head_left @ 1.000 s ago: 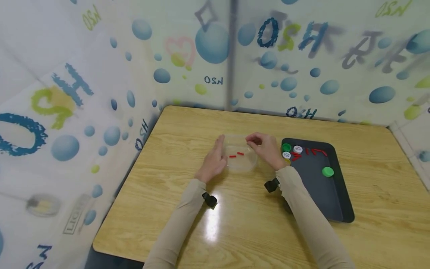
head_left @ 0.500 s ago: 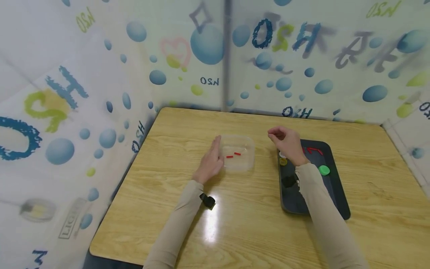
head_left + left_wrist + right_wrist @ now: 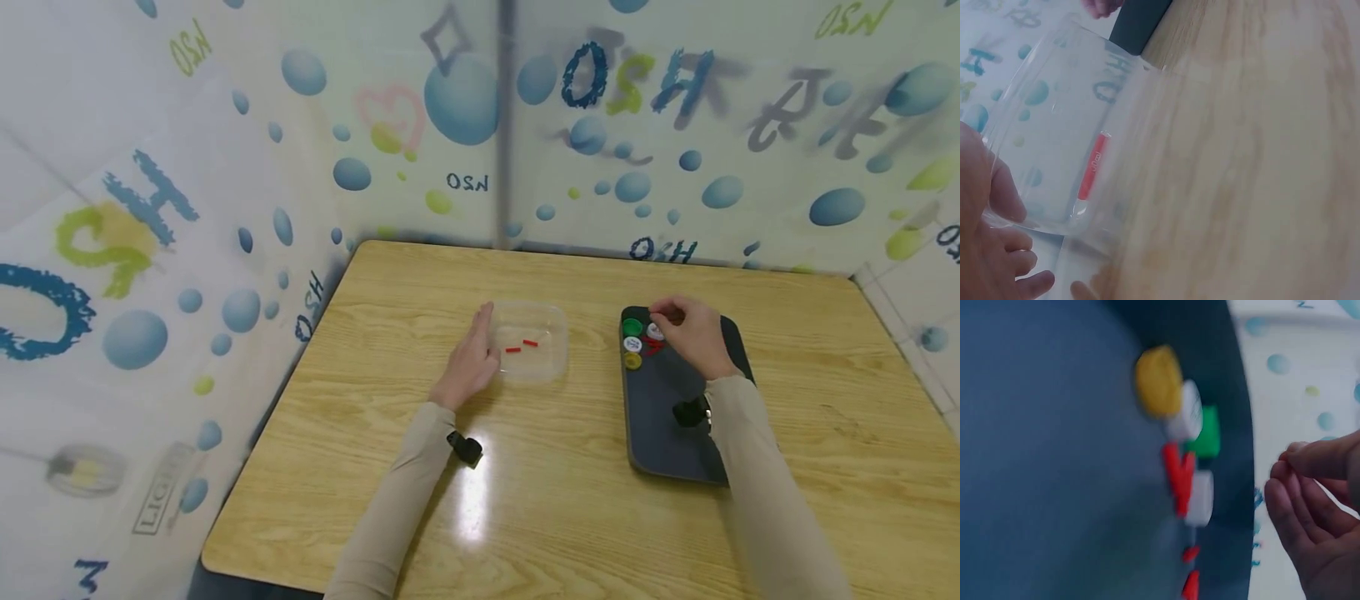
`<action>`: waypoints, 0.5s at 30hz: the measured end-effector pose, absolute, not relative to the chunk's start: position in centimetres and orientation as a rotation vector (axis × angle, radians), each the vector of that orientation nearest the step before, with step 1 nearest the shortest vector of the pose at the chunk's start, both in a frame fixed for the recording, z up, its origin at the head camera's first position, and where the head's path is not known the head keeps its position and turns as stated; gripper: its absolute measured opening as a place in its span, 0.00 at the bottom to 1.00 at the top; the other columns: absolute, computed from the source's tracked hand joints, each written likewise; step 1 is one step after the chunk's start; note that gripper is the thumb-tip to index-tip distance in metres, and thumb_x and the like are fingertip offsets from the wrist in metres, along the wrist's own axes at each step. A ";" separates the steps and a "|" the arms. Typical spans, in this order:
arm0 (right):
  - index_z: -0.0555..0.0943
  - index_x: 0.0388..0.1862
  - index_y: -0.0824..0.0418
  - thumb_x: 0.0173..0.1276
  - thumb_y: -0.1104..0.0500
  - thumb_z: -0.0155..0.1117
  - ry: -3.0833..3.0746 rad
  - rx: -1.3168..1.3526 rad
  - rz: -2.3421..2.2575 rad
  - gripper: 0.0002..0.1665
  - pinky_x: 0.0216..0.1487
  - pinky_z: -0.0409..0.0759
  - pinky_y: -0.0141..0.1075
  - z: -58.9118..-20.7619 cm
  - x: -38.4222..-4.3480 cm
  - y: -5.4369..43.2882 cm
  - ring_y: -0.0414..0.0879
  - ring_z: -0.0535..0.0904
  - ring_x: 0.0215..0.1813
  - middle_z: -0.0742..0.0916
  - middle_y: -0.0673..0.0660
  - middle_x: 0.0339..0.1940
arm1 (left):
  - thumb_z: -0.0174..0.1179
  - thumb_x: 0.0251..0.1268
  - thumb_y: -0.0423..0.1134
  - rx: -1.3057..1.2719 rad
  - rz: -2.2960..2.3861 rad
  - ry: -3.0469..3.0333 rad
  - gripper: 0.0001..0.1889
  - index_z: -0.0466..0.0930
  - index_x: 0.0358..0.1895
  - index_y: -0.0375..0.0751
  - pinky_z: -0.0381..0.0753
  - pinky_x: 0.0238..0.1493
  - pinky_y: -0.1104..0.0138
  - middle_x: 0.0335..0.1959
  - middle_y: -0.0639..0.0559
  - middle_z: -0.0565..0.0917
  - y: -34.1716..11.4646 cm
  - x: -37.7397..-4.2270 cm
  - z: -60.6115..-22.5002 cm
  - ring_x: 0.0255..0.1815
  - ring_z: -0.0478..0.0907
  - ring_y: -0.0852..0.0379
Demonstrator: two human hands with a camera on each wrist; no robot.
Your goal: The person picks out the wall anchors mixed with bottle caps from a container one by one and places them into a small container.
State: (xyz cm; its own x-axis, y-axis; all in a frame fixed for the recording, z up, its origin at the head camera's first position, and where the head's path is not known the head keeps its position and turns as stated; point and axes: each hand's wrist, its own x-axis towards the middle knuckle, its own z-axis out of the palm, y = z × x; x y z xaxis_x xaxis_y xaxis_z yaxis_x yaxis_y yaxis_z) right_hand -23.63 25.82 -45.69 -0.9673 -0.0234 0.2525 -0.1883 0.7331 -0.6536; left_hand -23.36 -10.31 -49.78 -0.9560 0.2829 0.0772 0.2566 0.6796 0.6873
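Observation:
A clear plastic box (image 3: pixel 552 367) stands on the table with two short red sticks (image 3: pixel 529 342) in it. My left hand (image 3: pixel 468 358) holds its left side. In the left wrist view the thumb (image 3: pixel 1007 195) and the other fingers (image 3: pixel 1019 259) lie either side of the box wall. Over the far part of a dark tray (image 3: pixel 637 433) is my right hand (image 3: pixel 693 337). Its thumb and index fingertips come together; no object shows between them. Beneath and beside it lie white round caps (image 3: pixel 632 343), a green cap (image 3: pixel 632 327), a yellow cap (image 3: pixel 632 361) and red sticks (image 3: pixel 652 345).
A wooden table (image 3: pixel 420 317) bears everything, with a printed wall (image 3: pixel 420 208) along its far and left sides. My right hand and forearm cover the tray's right part. A light reflection (image 3: pixel 472 508) lies on the table near the front.
My right hand has moved right from the box to over the tray, now covering the red sticks and light green cap seen there before. The left hand stays at the box.

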 end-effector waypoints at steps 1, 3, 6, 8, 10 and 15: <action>0.85 0.47 0.69 0.73 0.63 0.63 -2.722 0.174 1.030 0.11 0.36 0.72 0.17 -45.9 -23.5 26.1 0.58 0.85 0.41 0.89 0.68 0.42 | 0.45 0.70 0.33 0.453 1.160 2.845 0.40 0.40 0.83 0.39 0.48 0.82 0.54 0.84 0.40 0.47 -10.3 -23.4 -49.8 0.85 0.44 0.47; 0.85 0.45 0.69 0.73 0.63 0.63 -2.757 0.178 0.984 0.10 0.37 0.77 0.25 -46.2 -23.3 26.7 0.59 0.85 0.41 0.89 0.68 0.41 | 0.44 0.70 0.33 0.441 1.157 2.845 0.40 0.39 0.83 0.40 0.48 0.82 0.55 0.84 0.40 0.47 -10.3 -23.4 -49.7 0.85 0.44 0.47; 0.85 0.44 0.70 0.72 0.64 0.63 -2.809 0.182 0.928 0.09 0.39 0.83 0.40 -46.7 -23.0 27.3 0.60 0.85 0.39 0.89 0.69 0.40 | 0.44 0.70 0.34 0.431 1.159 2.846 0.40 0.40 0.84 0.41 0.49 0.82 0.54 0.84 0.41 0.47 -10.3 -23.5 -49.7 0.85 0.43 0.48; 0.85 0.43 0.70 0.72 0.65 0.63 -2.843 0.183 0.892 0.09 0.41 0.83 0.49 -47.0 -22.8 27.7 0.59 0.85 0.39 0.89 0.69 0.40 | 0.44 0.70 0.34 0.432 1.157 2.849 0.40 0.40 0.84 0.41 0.49 0.82 0.54 0.84 0.40 0.47 -10.3 -23.5 -49.7 0.85 0.43 0.48; 0.85 0.44 0.70 0.71 0.65 0.63 -2.874 0.188 0.868 0.09 0.43 0.82 0.53 -47.2 -22.7 28.0 0.59 0.84 0.39 0.88 0.70 0.40 | 0.44 0.70 0.34 0.434 1.160 2.848 0.40 0.40 0.84 0.41 0.49 0.82 0.53 0.84 0.40 0.47 -10.3 -23.5 -49.6 0.85 0.43 0.48; 0.84 0.45 0.69 0.71 0.66 0.63 -2.938 0.194 0.875 0.09 0.44 0.81 0.52 -47.7 -22.7 28.6 0.58 0.82 0.40 0.88 0.70 0.43 | 0.44 0.70 0.34 0.435 1.151 2.853 0.40 0.40 0.84 0.41 0.49 0.82 0.53 0.84 0.40 0.48 -10.2 -23.4 -49.6 0.85 0.43 0.47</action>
